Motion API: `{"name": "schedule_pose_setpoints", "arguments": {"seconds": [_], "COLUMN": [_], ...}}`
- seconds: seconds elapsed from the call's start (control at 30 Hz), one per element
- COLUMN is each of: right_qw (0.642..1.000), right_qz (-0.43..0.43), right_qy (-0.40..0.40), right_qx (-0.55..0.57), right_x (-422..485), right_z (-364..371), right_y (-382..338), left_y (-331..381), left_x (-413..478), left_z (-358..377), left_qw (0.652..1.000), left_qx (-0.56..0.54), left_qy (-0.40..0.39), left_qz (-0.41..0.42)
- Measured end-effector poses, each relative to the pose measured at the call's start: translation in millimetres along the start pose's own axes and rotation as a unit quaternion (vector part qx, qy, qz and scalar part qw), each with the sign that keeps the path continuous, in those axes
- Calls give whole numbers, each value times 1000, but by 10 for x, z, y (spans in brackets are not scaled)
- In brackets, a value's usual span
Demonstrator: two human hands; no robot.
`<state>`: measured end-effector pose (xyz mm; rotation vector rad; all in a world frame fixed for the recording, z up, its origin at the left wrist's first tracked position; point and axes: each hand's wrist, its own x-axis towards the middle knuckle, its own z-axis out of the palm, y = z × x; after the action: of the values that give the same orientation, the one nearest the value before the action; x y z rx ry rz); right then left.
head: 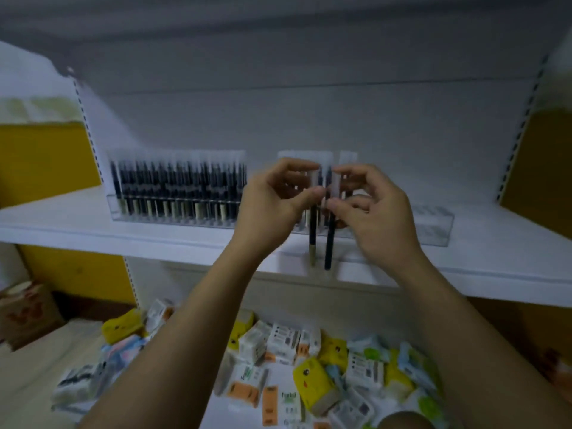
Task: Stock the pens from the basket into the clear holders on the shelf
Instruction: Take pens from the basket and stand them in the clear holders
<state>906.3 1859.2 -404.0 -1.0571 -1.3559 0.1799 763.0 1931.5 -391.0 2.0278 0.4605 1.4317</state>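
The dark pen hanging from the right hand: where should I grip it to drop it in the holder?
Keep hold of the frosted cap end of the dark pen, from above: it hangs upright, so the right hand can lower it straight into the clear plastic holder.

Smooth matt white shelf (77, 224), clear glossy plastic holders (433, 224) along its front edge, dark matt pens (328, 243) with frosted translucent caps, printed paper packets (283, 339) below

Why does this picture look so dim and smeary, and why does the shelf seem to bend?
Head view: the light is low and bluish, so colours look dull. The hands, left and right, and the two pens they pinch are soft with motion blur, as is the row of pens in the holder. The wide-angle lens bows the shelf edge and tilts the side uprights. No strong glare.
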Motion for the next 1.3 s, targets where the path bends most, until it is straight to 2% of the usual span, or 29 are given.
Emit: {"name": "schedule_pose_setpoints", "arguments": {"seconds": [0.3, 0.43, 0.67, 0.83, 1.0, 1.1, 1.3], "right_qw": [992, 988, 992, 992, 994, 994, 991], "right_qz": [-65, -62, -28, -10, -7, -6, -4], "right_qy": [87, 116, 103, 122, 91, 77, 74], "right_qx": [-60, -75, -64, -38, -63, -78, -109], "right_x": [633, 856, 948, 959, 1008, 1023, 1054], "right_z": [-307, -446, -415, -426, -406, -389, -396], "right_y": [-17, 21, 228, 374, 374, 342, 302], "left_y": [146, 151, 20, -90, -218, -249, -323], "left_x": [648, 882, 1017, 1018, 969, 929, 952], "left_z": [200, 288, 461, 420, 515, 544, 454], "left_qw": [999, 998, 997, 996, 985, 970, 967], "left_qx": [2, 17, 73, 83, 170, 238, 255], "left_qy": [31, 57, 22, 12, -29, -2, 1], "left_qz": [30, 33, 31, 8, 26, 58, 28]}}
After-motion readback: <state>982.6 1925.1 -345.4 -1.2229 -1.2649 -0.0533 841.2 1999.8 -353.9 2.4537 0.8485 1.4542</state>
